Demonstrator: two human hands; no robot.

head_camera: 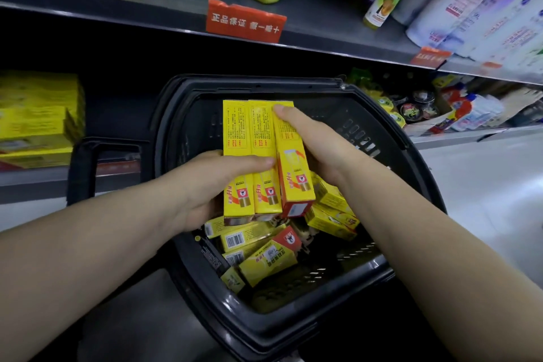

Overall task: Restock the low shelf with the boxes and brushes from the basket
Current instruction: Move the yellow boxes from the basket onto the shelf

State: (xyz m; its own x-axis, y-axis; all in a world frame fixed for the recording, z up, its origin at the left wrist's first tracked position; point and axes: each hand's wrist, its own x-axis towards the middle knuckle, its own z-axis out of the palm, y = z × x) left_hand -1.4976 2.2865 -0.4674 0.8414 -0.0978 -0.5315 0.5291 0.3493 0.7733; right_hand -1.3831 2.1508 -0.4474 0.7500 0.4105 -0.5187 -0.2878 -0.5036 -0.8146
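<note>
Three long yellow boxes (258,138) are held side by side above the black basket (390,270). My left hand (211,182) grips the two left boxes, thumb laid across their fronts. My right hand (314,141) holds the rightmost box, thumb on its top front and fingers hidden behind. Several more yellow boxes (264,261) lie jumbled in the basket's bottom. I see no brushes. The low shelf (35,182) runs at the left, with a stack of the same yellow boxes (35,120) on it.
The basket's handle (85,167) sticks out to the left over the low shelf's edge. An upper shelf (323,38) with bags, bottles and red labels overhangs the basket. Small jars and packets (435,109) fill the low shelf at the right. White floor lies at right.
</note>
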